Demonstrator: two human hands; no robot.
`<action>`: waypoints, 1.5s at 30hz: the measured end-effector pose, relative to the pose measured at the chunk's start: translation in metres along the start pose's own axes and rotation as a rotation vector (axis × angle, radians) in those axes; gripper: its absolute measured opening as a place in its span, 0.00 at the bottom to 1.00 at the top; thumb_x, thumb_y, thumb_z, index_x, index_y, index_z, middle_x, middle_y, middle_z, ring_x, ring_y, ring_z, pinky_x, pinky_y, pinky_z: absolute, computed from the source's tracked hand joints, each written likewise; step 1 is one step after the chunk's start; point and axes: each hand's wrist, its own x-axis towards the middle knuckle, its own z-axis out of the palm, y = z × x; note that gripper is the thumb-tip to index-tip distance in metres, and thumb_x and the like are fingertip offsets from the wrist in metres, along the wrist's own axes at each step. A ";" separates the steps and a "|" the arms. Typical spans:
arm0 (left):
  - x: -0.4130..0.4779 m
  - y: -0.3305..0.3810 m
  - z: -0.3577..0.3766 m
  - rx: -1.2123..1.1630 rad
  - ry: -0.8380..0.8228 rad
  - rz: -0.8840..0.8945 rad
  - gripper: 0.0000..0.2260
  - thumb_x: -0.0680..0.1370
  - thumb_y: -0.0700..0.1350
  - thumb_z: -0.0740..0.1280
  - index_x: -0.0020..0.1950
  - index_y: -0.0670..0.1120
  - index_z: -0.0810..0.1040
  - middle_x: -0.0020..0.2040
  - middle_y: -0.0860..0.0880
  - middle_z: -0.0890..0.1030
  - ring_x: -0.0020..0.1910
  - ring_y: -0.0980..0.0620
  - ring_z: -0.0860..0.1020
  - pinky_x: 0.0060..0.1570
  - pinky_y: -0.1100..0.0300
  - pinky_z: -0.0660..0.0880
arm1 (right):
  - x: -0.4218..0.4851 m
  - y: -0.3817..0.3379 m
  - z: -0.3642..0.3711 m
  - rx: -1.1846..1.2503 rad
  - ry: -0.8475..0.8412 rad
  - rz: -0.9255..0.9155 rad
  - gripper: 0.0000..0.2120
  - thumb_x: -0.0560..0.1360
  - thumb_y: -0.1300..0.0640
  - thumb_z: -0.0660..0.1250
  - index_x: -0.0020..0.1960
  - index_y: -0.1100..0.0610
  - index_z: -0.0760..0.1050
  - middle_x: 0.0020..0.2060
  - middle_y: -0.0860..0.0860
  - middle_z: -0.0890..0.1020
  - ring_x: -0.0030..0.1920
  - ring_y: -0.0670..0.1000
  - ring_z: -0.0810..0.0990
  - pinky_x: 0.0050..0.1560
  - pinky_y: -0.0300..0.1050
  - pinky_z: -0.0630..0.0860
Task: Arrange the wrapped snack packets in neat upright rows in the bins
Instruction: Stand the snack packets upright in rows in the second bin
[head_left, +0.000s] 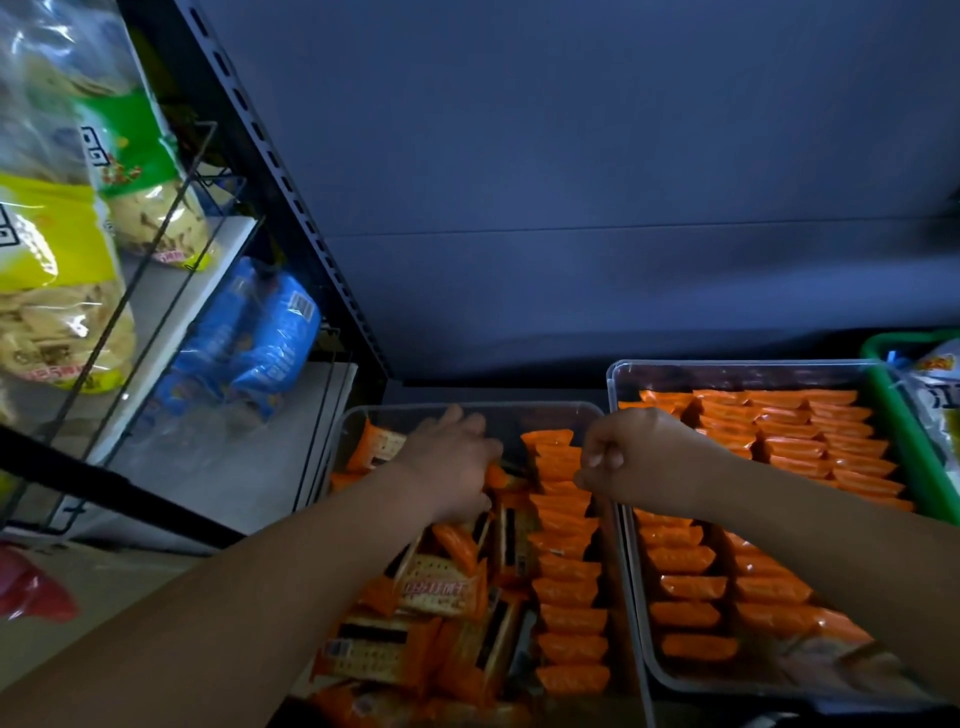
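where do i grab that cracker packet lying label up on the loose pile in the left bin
Come straight down from above and pinch the cracker packet across its two long edges. It lies flat, label up, on top of the pile in the left bin, so those edges look exposed; upright neighbours seem to crowd its right end.

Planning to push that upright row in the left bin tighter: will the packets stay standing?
Probably light and stiff: the loose packets lie flat, holding shape. They look glossy, so may slide. The upright row stands on thin edges, each leaning on the next; an end push could topple it.
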 end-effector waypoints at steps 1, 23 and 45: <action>0.001 0.003 0.001 -0.027 -0.006 -0.015 0.24 0.78 0.57 0.71 0.72 0.53 0.73 0.67 0.48 0.72 0.68 0.44 0.69 0.62 0.48 0.71 | 0.000 0.000 -0.001 0.007 -0.017 -0.003 0.07 0.77 0.48 0.73 0.42 0.43 0.76 0.40 0.44 0.80 0.44 0.43 0.83 0.52 0.47 0.84; -0.086 0.025 -0.049 -1.553 0.274 -0.168 0.12 0.82 0.53 0.69 0.59 0.46 0.84 0.52 0.42 0.87 0.48 0.47 0.87 0.43 0.50 0.85 | -0.033 -0.046 -0.014 0.711 -0.110 -0.040 0.15 0.71 0.58 0.81 0.56 0.51 0.83 0.48 0.49 0.88 0.49 0.48 0.88 0.51 0.45 0.85; -0.081 0.004 -0.054 -1.722 0.318 -0.150 0.13 0.74 0.41 0.77 0.55 0.52 0.82 0.47 0.42 0.85 0.39 0.45 0.82 0.38 0.50 0.77 | -0.026 -0.017 -0.039 1.110 -0.035 0.246 0.09 0.81 0.62 0.67 0.61 0.62 0.78 0.52 0.62 0.87 0.53 0.62 0.87 0.60 0.60 0.81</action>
